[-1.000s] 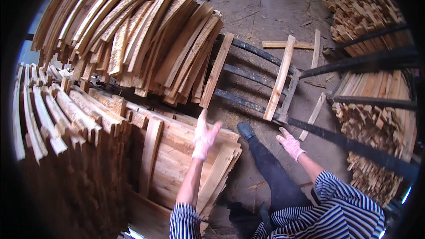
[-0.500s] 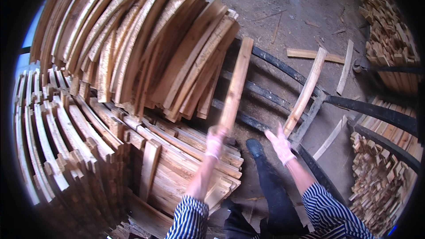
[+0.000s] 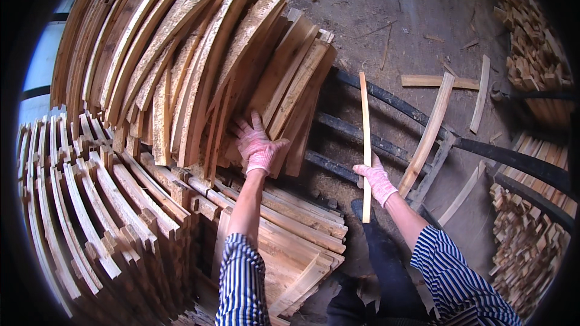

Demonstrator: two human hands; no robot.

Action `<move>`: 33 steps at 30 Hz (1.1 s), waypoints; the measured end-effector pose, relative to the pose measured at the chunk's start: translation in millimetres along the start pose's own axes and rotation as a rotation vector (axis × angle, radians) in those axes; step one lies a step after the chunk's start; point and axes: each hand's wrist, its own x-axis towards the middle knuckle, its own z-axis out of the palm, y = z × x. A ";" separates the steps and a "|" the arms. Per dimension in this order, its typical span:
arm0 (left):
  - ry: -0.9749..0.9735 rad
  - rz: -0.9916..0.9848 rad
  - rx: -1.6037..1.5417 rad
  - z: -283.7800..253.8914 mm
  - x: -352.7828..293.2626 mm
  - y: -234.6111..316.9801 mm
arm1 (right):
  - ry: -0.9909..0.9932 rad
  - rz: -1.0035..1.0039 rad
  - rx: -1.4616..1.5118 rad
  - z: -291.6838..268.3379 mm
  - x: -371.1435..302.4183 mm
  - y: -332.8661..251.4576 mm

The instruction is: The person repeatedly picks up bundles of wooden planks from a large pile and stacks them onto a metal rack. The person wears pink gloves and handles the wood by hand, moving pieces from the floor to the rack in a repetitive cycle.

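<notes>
My left hand (image 3: 260,145), in a pinkish work glove, rests with spread fingers against the faces of the standing wooden boards (image 3: 284,84) in the big pile. My right hand (image 3: 376,181), gloved the same way, grips a long thin wooden slat (image 3: 366,127) near its lower part. That slat is turned edge-on, roughly upright in the view, above a black metal frame (image 3: 380,139). Beside my right hand another wooden board (image 3: 430,130) lies slanted across the frame, apart from the held slat.
Stacked slats (image 3: 90,217) fill the left side, and layered planks (image 3: 302,253) lie below the pile. Loose pieces such as a short board (image 3: 438,81) lie on the floor. Stacks of cut wood (image 3: 525,253) stand at the right, near black metal bars (image 3: 513,157).
My left hand has let go of the slat and moved up-left onto the boards. The slat is now in my right hand, further right and turned edge-on.
</notes>
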 end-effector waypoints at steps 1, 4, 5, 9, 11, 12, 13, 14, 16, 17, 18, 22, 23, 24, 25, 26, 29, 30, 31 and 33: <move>0.011 -0.011 0.038 7.6 1.0 5.0 | 0.017 0.038 -0.027 -5.2 -1.6 3.4; 0.016 -0.010 0.015 19.7 4.1 6.2 | 0.022 -0.020 -0.089 -12.2 -0.3 5.1; 0.075 0.006 0.027 23.3 -2.7 10.7 | 0.026 0.028 -0.109 -15.5 -2.5 3.4; 0.118 0.004 -0.192 27.9 -9.5 7.4 | 0.005 -0.016 -0.056 -13.7 1.0 14.3; -0.144 -0.071 -0.229 3.8 6.7 18.6 | 0.018 0.007 -0.031 -18.2 3.0 12.9; -0.011 0.021 -0.223 -1.9 2.7 24.7 | 0.022 0.012 -0.027 -24.0 3.6 11.5; 0.033 0.014 -0.248 4.1 -0.4 21.9 | 0.014 0.019 -0.023 -25.1 1.6 8.9; 0.085 -0.002 -0.267 15.3 0.2 9.1 | -0.007 0.023 -0.018 -21.1 1.1 8.1; 0.009 0.038 -0.465 23.0 10.0 -11.2 | -0.031 0.021 -0.054 -22.2 -0.9 4.8; -0.080 0.025 -0.554 21.7 16.9 -14.4 | -0.040 0.025 -0.057 -25.1 -2.0 2.8; -0.170 0.011 -0.641 22.2 19.7 -15.2 | -0.050 0.029 -0.059 -27.4 -3.8 1.2; 0.039 0.074 -0.247 33.0 10.9 16.7 | -0.021 0.017 -0.021 -24.3 -7.5 -5.2; -0.011 0.010 -0.264 34.5 13.0 28.3 | 0.022 -0.007 -0.051 -18.5 -6.4 -7.1; -0.036 0.007 -0.273 33.4 15.6 33.3 | -0.019 0.039 0.007 -19.9 -8.2 -11.0; -0.055 -0.003 -0.273 30.8 18.5 29.8 | -0.030 0.069 0.039 -17.2 -10.1 -14.5; -0.072 -0.015 -0.274 27.0 20.7 24.2 | -0.043 0.098 0.069 -14.3 -13.6 -18.1; -0.120 0.000 -0.382 9.3 16.6 7.0 | -0.090 -0.101 0.073 -6.3 -32.4 -22.4; -0.144 -0.004 -0.418 1.8 9.1 -2.7 | -0.120 -0.147 0.049 -0.8 -40.4 -23.1; -0.150 0.007 -0.496 -6.1 -6.6 1.3 | -0.137 -0.195 0.021 0.8 -46.0 -22.8; -0.301 0.042 -0.754 -24.4 -57.5 10.9 | -0.197 -0.166 -0.017 11.7 -65.3 -34.9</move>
